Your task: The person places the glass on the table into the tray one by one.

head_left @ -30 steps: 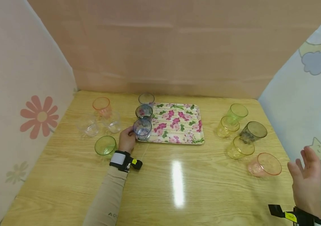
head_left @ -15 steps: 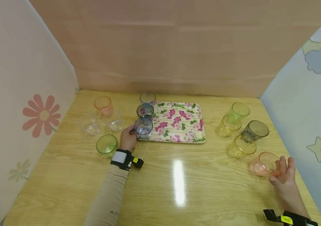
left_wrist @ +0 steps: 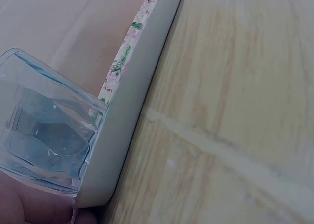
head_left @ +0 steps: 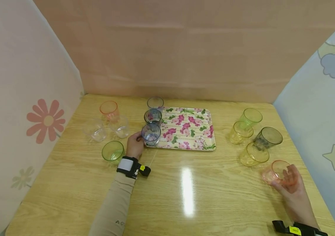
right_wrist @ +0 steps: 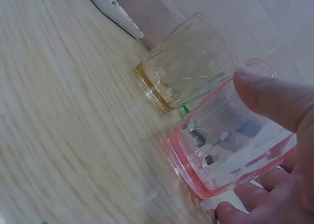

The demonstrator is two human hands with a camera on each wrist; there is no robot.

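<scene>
My left hand [head_left: 135, 146] grips a blue clear cup [head_left: 151, 133] that stands on the near left corner of the floral tray [head_left: 191, 131]. In the left wrist view that blue cup [left_wrist: 46, 130] sits on the tray's rim [left_wrist: 127, 111], with a bit of my hand below it. Two more bluish cups [head_left: 153, 116] stand behind it along the tray's left edge. My right hand [head_left: 291, 182] is wrapped round a pink cup [head_left: 274, 171] at the near right of the table. The right wrist view shows my fingers [right_wrist: 274, 101] curled round this pink cup [right_wrist: 230, 145].
Yellow cups [head_left: 253, 153], a green cup [head_left: 251, 116] and a dark grey cup [head_left: 269, 137] stand right of the tray. A green cup [head_left: 112, 151], clear cups [head_left: 94, 130] and an orange cup [head_left: 109, 109] stand on the left. Fabric walls enclose the wooden table [head_left: 185, 193].
My right hand came down from the air at the right and closed round the pink cup. The left hand stayed on the blue cup at the tray's corner.
</scene>
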